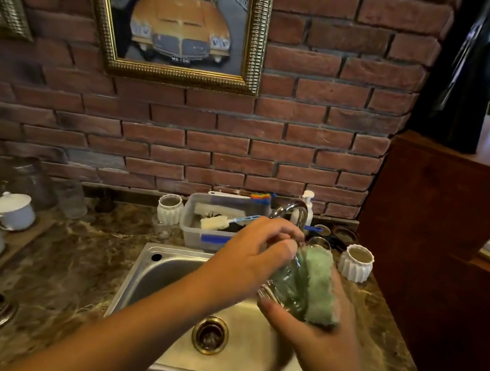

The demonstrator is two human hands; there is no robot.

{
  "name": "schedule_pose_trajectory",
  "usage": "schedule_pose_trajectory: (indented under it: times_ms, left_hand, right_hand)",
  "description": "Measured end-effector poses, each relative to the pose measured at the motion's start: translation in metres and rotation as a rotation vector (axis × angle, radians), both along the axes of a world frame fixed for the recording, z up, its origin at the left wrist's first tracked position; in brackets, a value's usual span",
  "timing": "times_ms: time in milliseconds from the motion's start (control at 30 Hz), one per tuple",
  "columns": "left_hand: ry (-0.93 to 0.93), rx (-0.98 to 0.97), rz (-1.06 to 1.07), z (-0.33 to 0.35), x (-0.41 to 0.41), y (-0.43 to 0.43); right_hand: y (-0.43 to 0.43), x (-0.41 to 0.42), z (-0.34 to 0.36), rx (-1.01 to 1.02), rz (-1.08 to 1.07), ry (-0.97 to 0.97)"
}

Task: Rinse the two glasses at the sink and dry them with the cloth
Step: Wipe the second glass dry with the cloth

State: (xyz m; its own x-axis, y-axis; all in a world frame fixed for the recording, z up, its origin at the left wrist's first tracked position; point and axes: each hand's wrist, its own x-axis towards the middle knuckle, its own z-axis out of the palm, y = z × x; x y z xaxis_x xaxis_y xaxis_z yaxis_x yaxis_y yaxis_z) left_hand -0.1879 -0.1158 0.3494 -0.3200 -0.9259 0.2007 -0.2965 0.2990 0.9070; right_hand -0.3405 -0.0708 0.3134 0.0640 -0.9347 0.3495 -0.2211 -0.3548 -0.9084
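Over the steel sink [161, 271], my left hand [253, 256] grips a clear glass [284, 286] that is tilted, its rim down and to the left. A green cloth [319, 288] is wrapped against the glass, and my right hand [320, 333] holds it from below with the thumb near the rim. A second clear glass [319, 243] stands upright on the counter just behind my hands, partly hidden by them. The chrome tap [292, 210] arches behind my left hand; no water stream is visible.
A plastic tub [198, 235] with brushes sits behind the sink, flanked by two white ribbed cups [169, 207] [356, 262]. White lidded cups [12, 209] and large jars [31, 182] fill the left counter. A wooden cabinet [440, 230] rises at right.
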Motion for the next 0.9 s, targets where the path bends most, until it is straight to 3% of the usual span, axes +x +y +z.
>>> schedule_pose_trajectory:
  times_ms: [167, 233, 367, 567, 633, 700, 900]
  left_hand:
    - [-0.080, 0.029, 0.099, 0.006, 0.005, 0.001]
    - [-0.041, -0.021, 0.132, 0.007, 0.008, 0.004]
    - [0.141, -0.069, 0.161, 0.006, 0.015, 0.010]
    - [0.155, -0.212, 0.063, 0.000, 0.017, 0.012]
    - [0.133, -0.229, 0.007, 0.004, 0.016, 0.008]
    - [0.079, -0.248, -0.055, 0.008, 0.013, 0.003]
    - [0.047, -0.133, -0.044, 0.003, 0.005, 0.002]
  right_hand:
    - [-0.004, 0.019, -0.003, -0.219, -0.164, 0.422]
    - [-0.003, 0.022, 0.000, -0.193, -0.169, 0.408]
    - [0.002, 0.024, 0.009, -0.016, 0.021, 0.023]
    - [0.005, 0.024, 0.002, 0.474, 0.347, -0.819]
    - [0.004, 0.023, 0.003, 0.585, 0.410, -1.019]
    - [0.004, 0.021, 0.004, 0.623, 0.401, -1.068]
    - [0.007, 0.014, 0.006, 0.437, 0.249, -0.826]
